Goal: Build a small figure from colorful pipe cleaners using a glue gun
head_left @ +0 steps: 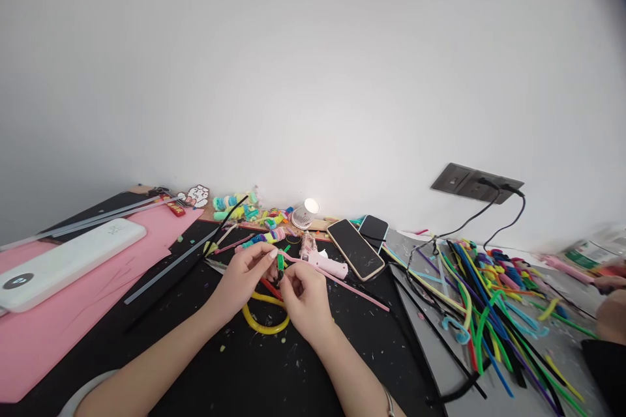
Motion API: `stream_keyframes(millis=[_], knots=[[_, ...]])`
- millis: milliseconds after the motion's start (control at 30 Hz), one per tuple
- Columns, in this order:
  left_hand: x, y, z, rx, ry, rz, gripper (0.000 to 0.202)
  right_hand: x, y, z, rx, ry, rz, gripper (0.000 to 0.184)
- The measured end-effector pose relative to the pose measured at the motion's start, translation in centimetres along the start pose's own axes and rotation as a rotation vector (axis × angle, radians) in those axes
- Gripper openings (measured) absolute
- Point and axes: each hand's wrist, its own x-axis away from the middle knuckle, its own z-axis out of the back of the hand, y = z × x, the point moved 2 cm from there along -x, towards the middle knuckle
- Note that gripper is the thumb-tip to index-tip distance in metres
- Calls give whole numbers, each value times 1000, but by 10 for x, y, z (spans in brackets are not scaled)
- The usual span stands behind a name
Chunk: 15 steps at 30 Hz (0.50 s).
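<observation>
My left hand [248,275] and my right hand [308,294] meet above the black table. Between their fingertips is a small green and black pipe-cleaner piece [280,262], held upright and partly covered by the fingers. A pink pipe cleaner [349,288] runs from the fingertips out to the right, passing behind my right hand. Both hands are closed in a pinch. Below them lie scissors with a yellow handle [267,329], partly hidden by my hands. A pink glue gun [335,265] rests just behind my right hand.
Two phones [356,249] lie right of the glue gun, near a paper cup [306,213]. At left, a white device [78,260] sits on pink sheets [151,234]. Many loose pipe cleaners [489,313] cover a grey board. Another person's hand [612,313] is at far right.
</observation>
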Motion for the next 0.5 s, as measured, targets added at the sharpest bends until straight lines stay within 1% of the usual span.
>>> stream_keyframes(millis=[200,500], knots=[[-3,0,6,4,-35,-2,29,-2,1,2,-38,-11,-19,17],[-4,0,8,48,-69,43,31,-2,5,3,-85,-8,-54,16]])
